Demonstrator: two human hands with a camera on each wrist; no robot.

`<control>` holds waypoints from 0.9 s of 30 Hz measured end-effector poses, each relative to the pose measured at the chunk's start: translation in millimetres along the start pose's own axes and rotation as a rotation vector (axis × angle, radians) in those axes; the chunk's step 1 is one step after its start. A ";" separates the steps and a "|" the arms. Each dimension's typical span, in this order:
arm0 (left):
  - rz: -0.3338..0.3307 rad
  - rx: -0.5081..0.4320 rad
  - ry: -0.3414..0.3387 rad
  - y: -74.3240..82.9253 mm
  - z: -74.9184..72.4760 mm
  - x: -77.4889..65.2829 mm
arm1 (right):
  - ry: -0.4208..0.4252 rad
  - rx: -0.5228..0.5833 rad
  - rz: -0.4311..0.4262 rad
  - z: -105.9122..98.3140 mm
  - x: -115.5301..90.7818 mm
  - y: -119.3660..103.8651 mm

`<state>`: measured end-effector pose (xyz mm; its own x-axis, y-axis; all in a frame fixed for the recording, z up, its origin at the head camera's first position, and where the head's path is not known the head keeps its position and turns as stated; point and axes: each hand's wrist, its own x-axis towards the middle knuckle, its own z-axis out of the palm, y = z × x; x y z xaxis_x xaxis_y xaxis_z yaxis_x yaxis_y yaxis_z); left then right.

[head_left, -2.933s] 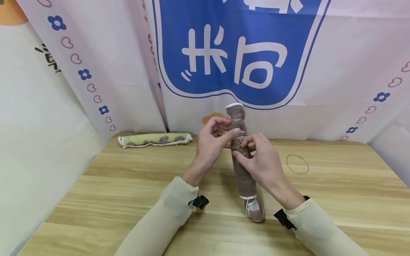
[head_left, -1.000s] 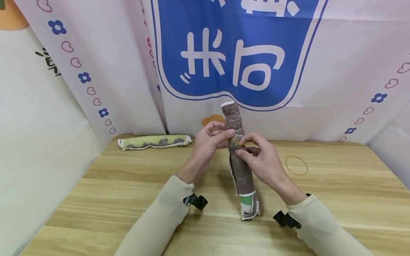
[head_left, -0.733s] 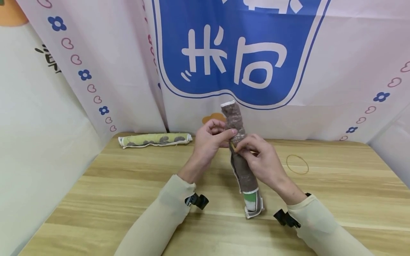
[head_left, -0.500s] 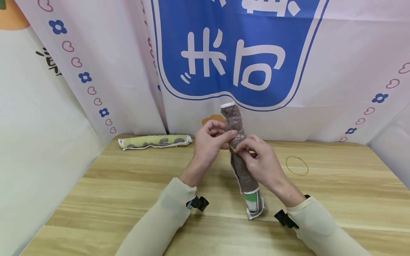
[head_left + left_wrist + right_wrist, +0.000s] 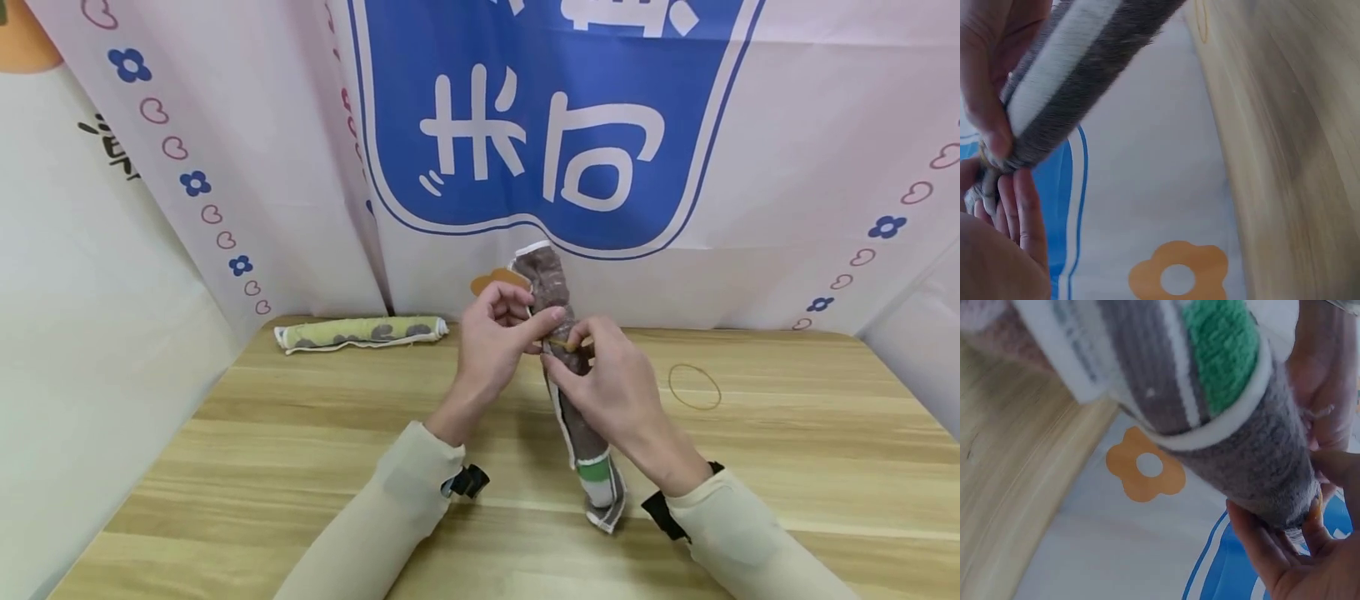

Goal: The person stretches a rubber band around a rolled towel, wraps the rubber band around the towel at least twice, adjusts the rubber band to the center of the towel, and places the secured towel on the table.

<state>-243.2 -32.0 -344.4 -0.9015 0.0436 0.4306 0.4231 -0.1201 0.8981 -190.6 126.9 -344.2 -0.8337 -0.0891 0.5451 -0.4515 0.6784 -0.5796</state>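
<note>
Hands are clamped on a rolled brown towel (image 5: 570, 350), held tilted above the wooden counter (image 5: 300, 433) near its middle. The roll is gripped by the left hand (image 5: 498, 342), while a rubber band (image 5: 561, 342) around it is pinched by the right hand (image 5: 607, 387). A second rubber band (image 5: 694, 387) is seen lying to the right, and a rolled green towel (image 5: 360, 331) at the back left.
</note>
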 end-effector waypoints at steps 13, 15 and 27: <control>-0.268 -0.132 -0.143 -6.7 -9.9 10.4 | -0.099 0.487 0.162 -7.7 3.5 2.1; -0.247 -0.125 -0.132 -6.1 -10.4 11.0 | -0.094 0.504 0.121 -6.0 3.1 2.9; -0.152 0.001 -0.028 -0.4 -8.9 7.3 | -0.079 0.289 -0.076 2.5 1.3 8.4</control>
<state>-250.7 -40.4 -342.4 -0.9524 0.0890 0.2917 0.2818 -0.1092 0.9532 -196.2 130.6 -349.8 -0.8109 -0.1959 0.5514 -0.5760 0.4332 -0.6932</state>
